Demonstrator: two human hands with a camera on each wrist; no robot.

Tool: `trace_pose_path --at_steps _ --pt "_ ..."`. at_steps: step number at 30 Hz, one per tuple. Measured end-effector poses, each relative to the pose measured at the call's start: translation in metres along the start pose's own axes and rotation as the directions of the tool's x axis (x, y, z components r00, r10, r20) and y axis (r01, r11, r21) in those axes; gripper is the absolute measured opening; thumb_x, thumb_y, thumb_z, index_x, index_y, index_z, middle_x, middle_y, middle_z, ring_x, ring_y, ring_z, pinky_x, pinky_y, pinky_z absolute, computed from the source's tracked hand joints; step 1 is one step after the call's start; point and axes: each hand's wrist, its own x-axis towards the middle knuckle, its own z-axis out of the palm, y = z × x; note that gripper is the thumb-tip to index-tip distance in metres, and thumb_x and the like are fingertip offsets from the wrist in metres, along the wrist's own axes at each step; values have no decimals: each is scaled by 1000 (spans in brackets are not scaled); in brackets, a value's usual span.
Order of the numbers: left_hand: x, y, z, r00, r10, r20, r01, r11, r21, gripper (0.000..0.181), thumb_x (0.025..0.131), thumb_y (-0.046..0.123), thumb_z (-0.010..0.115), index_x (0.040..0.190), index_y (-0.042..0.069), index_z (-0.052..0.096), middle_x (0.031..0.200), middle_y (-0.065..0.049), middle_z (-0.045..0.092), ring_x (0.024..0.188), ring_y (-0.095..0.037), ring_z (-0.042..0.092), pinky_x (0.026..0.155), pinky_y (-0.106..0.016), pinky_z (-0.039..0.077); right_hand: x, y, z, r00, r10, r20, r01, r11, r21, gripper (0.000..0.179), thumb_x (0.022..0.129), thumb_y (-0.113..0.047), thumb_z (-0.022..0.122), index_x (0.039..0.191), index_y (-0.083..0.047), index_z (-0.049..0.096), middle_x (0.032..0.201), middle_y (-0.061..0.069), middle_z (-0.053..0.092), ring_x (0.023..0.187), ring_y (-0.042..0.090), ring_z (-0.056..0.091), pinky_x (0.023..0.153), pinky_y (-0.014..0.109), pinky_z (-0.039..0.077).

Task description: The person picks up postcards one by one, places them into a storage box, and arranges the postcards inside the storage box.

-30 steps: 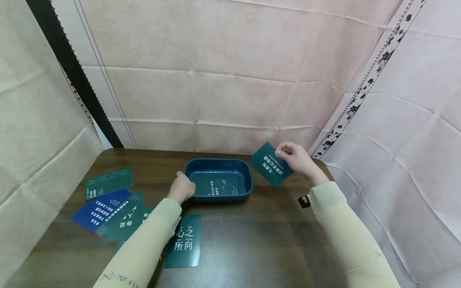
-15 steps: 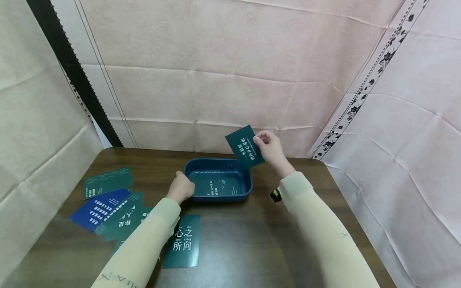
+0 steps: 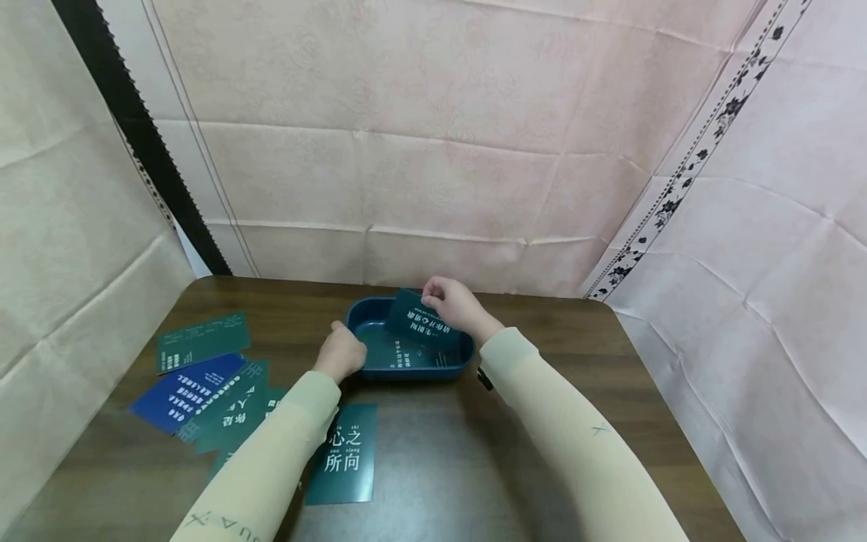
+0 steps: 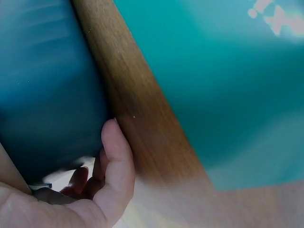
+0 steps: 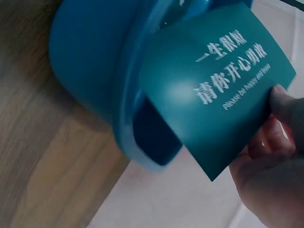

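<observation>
A dark blue rectangular tray stands near the table's back edge, with a green printed card lying in it. My left hand grips the tray's left end; in the left wrist view its fingers curl against the blue wall. Between thumb and fingers, my right hand pinches a green card with white lettering. This card tilts over the tray, its lower part inside the rim. The right wrist view shows the held card crossing the tray's rim.
On the left of the brown table several green cards and a blue card overlap, partly hidden by the left sleeve. Another green card lies in front of the tray. Pale cloth hangs behind the table.
My right hand has moved left with the pinched card, from beside the tray, up past its right rim and down over it. The left hand has stayed on the tray.
</observation>
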Motion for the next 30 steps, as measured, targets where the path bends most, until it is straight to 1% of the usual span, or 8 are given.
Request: trace_pose_path --at_steps 4,7,10,13,19,24,27,30 --pt "-1 0 1 1000 1 6 -1 1000 -5 75 98 13 44 148 -7 -7 122 -28 48 91 -34 55 64 -35 48 4 -1 13 993 -3 115 12 997 -73 6 97 -24 59 94 -18 59 88 0 60 81 18 56 76 32 48" --pt "-1 0 0 1000 -2 -2 1 1000 -13 75 97 12 45 148 -7 -7 126 -28 47 94 -35 55 66 -35 49 5 -2 20 986 -24 164 41 994 -102 7 97 -22 60 94 -15 59 85 1 60 78 18 56 73 32 47" --pt "-2 0 0 1000 1 -3 -1 1000 -15 76 97 12 45 148 -7 -7 128 -29 45 97 -36 54 67 -36 50 6 -2 25 985 -25 172 47 991 -127 8 97 -22 60 94 -15 59 85 1 61 76 17 56 71 31 47" --pt "-2 1 -1 1000 -1 3 1 1000 -17 76 97 12 46 148 -7 -7 128 -29 45 97 -37 54 67 -35 51 4 -3 28 986 1 166 23 990 -143 7 97 -22 60 94 -15 59 87 2 63 76 17 56 70 31 48" --pt "-3 2 -2 1000 -7 9 7 1000 -29 76 97 12 45 148 -6 -7 125 -28 46 94 -36 55 60 -33 49 1 -3 31 986 26 165 5 982 -189 9 96 -23 62 96 -14 59 88 3 63 75 17 56 69 30 48" --pt "-3 2 -2 1000 -7 15 8 1000 -31 75 98 13 44 149 -6 -7 116 -26 50 85 -34 57 56 -33 46 -2 0 33 983 45 179 -4 974 -225 17 92 -33 66 94 -17 59 84 -2 61 75 16 56 69 30 48" --pt "-4 2 -2 1000 -10 15 10 999 -34 75 97 13 45 149 -6 -7 118 -27 49 87 -34 56 56 -33 46 -3 2 34 980 65 188 -25 978 -209 23 88 -36 71 97 -17 60 86 -3 62 78 16 56 71 30 48" --pt "-4 1 -2 1000 -9 14 9 999 -33 75 97 12 45 149 -6 -7 121 -27 48 89 -35 56 57 -32 47 -3 2 35 976 85 199 -43 977 -207 32 85 -36 74 105 -14 61 94 -1 62 84 17 56 77 31 49"
